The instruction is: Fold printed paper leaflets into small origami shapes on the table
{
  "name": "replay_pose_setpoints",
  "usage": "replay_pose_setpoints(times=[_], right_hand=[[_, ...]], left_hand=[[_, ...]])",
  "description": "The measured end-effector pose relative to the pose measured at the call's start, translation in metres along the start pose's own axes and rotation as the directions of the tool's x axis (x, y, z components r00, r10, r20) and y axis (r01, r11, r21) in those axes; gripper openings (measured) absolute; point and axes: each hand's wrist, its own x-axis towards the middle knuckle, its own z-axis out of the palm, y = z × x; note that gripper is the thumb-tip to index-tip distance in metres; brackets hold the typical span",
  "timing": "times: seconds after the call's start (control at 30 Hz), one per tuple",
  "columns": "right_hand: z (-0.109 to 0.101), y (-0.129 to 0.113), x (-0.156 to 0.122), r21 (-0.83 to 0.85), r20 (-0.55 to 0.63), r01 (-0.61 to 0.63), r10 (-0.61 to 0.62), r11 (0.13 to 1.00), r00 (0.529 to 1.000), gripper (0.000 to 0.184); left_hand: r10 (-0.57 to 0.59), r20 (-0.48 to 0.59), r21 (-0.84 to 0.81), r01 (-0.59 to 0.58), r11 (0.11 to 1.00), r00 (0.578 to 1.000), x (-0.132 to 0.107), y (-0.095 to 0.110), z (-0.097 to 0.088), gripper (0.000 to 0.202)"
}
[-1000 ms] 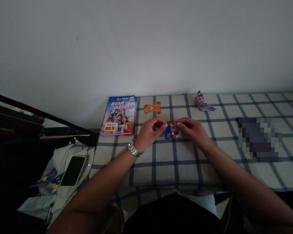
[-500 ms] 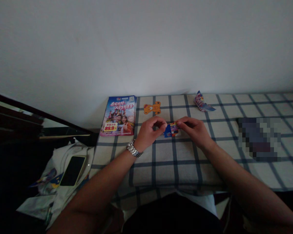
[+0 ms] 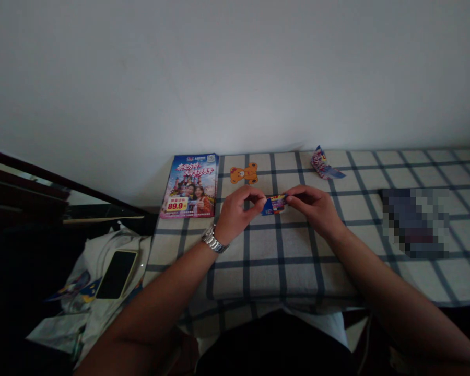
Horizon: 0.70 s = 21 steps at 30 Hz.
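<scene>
Between my hands, a small folded paper with blue, yellow and red print is held above the checked tablecloth. My left hand, a metal watch at its wrist, pinches the paper's left edge between thumb and forefinger. At the opposite edge, my right hand grips it with thumb and fingertips. An orange teddy bear cutout lies flat just beyond my left hand. Behind my right hand sits a crumpled or folded piece of printed paper.
A stack of colourful flyers lies at the table's left end. Farther right is a dark item, blurred out by pixels. Low on the left, a phone rests on white bags. A plain wall backs the table.
Both hands and the folded paper have shifted up very slightly. The paper's tilt has changed a little, and both pinches stay in place.
</scene>
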Motion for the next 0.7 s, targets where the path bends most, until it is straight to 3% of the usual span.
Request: replay_pose_setpoints(times=[0.37,0.7], right_hand=[[0.0035,-0.0066,-0.0007,-0.037,0.022,0.077,-0.076,0.996,0.997,0.031],[0.0016,-0.0035,-0.0009,-0.105,0.010,0.059,-0.058,0.993,0.998,0.034]], left_hand=[[0.060,0.005,0.054,-0.060,0.997,0.998,0.0000,0.0027,0.0000,0.008],[0.062,0.033,0.067,-0.064,0.996,0.998,-0.0012,0.0031,0.0003,0.009]])
